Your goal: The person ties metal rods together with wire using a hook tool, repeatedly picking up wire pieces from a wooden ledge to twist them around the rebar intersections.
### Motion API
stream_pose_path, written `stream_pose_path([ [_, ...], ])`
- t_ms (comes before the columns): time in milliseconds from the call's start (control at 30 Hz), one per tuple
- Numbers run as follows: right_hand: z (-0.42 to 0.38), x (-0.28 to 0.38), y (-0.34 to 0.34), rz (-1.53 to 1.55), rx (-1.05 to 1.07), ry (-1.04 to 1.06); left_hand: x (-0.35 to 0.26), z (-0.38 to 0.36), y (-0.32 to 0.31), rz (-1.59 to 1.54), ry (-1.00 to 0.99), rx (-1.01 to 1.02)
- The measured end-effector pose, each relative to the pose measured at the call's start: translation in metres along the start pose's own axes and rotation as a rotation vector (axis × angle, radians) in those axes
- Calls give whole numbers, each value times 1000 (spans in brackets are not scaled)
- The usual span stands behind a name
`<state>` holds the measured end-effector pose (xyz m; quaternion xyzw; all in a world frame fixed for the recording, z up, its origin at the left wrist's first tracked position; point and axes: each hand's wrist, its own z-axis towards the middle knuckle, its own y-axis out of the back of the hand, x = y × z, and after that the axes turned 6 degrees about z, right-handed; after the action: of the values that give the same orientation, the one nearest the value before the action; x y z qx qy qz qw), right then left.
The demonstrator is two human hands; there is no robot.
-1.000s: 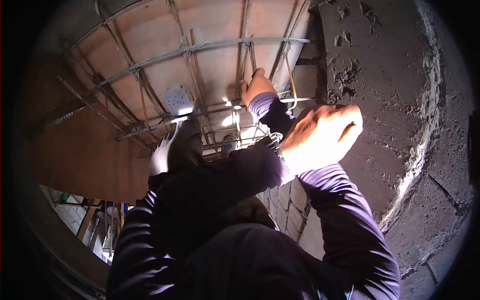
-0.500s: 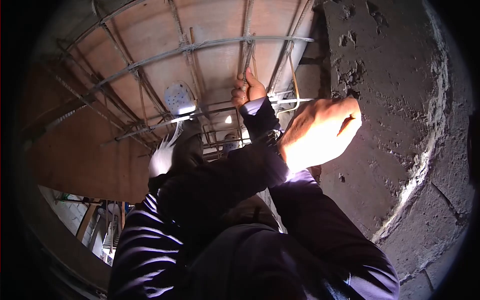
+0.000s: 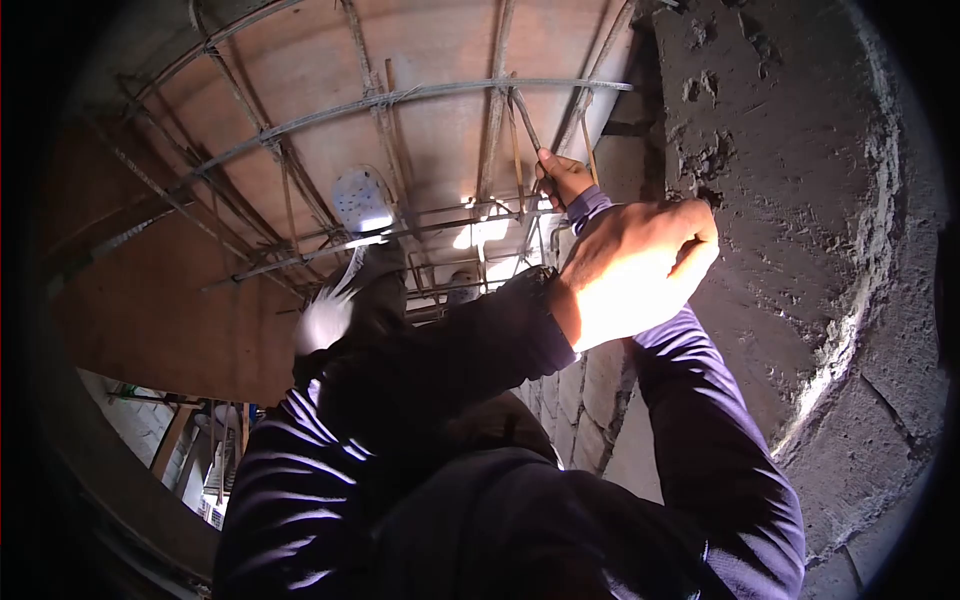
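My left hand [image 3: 635, 265] is closed in a fist close to the camera, brightly lit. Whatever its fingers may hold is hidden. Beyond it, my right hand [image 3: 567, 182] grips a thin dark metal rod [image 3: 527, 118], tilted with its upper end near a crossing of the steel bars. My left forearm crosses in front of the right one. Around the right hand spreads a grid of reinforcing bars, with a long curved bar [image 3: 420, 92] running across the upper part.
Reddish board [image 3: 170, 310] lies behind and beside the bars. A rough concrete wall [image 3: 780, 230] rises on the right. My feet, in pale speckled clogs [image 3: 360, 198], rest among the bars. An opening at lower left shows lumber [image 3: 172, 445].
My right hand has moved right, and the rod now slants away from the upright bar instead of lying along it. My left hand has stayed nearly in place, still closed.
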<state>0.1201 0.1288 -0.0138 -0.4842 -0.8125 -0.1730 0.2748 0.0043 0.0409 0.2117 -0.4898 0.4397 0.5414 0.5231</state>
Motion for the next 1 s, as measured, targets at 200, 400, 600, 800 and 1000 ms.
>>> stream_pose_path([
  [200,3,5,15,342,463,-182,4,-8,-9,-12,-50,-42],
  [400,-11,-8,-71,1331,848,-144,9,-5,-4,28,-25,-15],
  [600,-24,8,-70,698,250,-205,-3,5,14,72,88,40],
  [800,-2,-10,-48,212,46,-39,3,4,18,76,85,-12],
  [1000,28,-33,-22,-27,79,212,4,-8,17,98,15,-49],
])
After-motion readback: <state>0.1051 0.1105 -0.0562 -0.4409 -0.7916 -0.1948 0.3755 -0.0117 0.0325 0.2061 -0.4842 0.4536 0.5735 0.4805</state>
